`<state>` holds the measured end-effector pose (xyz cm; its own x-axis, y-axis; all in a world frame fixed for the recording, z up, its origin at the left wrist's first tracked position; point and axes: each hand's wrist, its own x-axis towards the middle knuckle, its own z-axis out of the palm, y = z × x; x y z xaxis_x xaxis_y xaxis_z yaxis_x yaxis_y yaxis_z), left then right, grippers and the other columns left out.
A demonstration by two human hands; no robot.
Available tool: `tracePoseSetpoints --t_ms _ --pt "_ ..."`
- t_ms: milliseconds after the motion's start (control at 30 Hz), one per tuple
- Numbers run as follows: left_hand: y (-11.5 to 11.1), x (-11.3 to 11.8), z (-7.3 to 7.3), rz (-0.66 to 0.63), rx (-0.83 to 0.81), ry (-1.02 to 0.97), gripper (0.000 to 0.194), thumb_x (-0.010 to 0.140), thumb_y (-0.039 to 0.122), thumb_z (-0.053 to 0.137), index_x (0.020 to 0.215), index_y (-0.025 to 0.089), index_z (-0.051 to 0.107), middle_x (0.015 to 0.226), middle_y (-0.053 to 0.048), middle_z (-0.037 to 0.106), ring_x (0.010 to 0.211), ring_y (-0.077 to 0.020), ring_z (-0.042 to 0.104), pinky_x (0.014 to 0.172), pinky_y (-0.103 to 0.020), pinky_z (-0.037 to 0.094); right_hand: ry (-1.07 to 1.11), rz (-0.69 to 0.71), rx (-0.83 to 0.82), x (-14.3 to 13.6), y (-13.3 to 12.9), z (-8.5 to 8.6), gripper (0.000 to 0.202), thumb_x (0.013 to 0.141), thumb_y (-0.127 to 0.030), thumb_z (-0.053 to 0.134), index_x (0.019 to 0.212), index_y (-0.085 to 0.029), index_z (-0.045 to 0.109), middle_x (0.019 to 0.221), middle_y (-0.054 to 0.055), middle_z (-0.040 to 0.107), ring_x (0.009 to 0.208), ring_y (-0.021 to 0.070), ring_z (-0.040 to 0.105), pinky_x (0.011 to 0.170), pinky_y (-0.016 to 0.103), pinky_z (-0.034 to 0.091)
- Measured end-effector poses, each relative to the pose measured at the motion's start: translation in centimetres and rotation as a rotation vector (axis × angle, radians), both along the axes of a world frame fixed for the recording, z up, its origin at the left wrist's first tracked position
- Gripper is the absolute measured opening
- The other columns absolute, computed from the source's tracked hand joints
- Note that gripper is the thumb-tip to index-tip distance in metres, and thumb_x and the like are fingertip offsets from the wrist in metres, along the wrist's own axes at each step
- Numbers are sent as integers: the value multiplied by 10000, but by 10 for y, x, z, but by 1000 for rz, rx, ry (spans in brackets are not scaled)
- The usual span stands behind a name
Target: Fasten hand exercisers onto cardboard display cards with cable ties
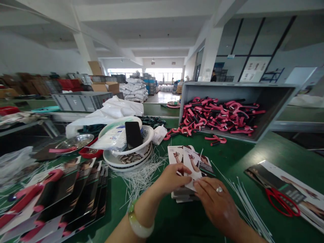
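A white printed card (pixel 191 161) with a picture of an arm lies tilted over a stack of similar cards (pixel 186 196). My left hand (pixel 168 177), with a bangle at its wrist, pinches the card's near left side with thumb and forefinger. On the right side, my right hand (pixel 219 199), wearing a ring, holds the card's lower edge with its fingertips. A thin white tie (pixel 201 153) stands up by the card. Past the stack lies a pink-and-black hand tool (pixel 216 139). The fingers partly hide the near end of the card.
A grey crate (pixel 272 130) on its side holds many pink-and-black tools. Carded tools (pixel 65 192) overlap at left. White ties (pixel 141 182) lie scattered beside bowls (pixel 126 164) of metal parts, with a phone (pixel 133 135) on top. Red scissors (pixel 283 202) rest on cards at right.
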<state>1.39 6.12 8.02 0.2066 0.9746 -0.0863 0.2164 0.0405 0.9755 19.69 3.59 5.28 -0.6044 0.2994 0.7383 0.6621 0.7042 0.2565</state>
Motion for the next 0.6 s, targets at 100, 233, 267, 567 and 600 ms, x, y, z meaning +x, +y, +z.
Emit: tracePoseSetpoints --t_ms 100,233,267,567,600 --pt "7 -7 -4 -12 93 255 136 659 256 620 736 158 673 640 12 574 559 -109 499 525 -216 383 -3 4 -26 -7 0 -9 253 926 -168 411 970 -126 656 907 99 696 901 231 591 841 413 415" --pt "5 -8 -8 161 297 314 104 717 265 599 708 178 656 891 -54 596 710 -150 564 663 -276 464 16 -17 -56 -12 4 -14 251 922 -163 414 984 -136 656 928 94 697 915 230 583 845 408 394" --pt "3 -9 -9 253 376 275 104 736 265 587 711 182 643 971 -71 583 794 -169 574 718 -296 473 21 -18 -57 -14 5 -13 244 919 -165 422 988 -142 655 932 92 697 921 228 581 847 403 392" --pt "5 -16 -67 459 276 -30 407 731 350 646 1086 176 550 1248 -128 560 1177 -265 502 1038 -429 327 -40 80 -175 -32 13 -13 167 877 -225 528 969 -164 653 956 76 700 890 213 602 788 352 429" --pt "7 -16 -74 418 238 -92 516 729 341 651 1193 175 498 1292 -133 537 1194 -263 496 1044 -419 328 -44 111 -209 -27 18 -12 176 885 -265 523 953 -175 657 952 73 700 890 205 604 787 339 437"
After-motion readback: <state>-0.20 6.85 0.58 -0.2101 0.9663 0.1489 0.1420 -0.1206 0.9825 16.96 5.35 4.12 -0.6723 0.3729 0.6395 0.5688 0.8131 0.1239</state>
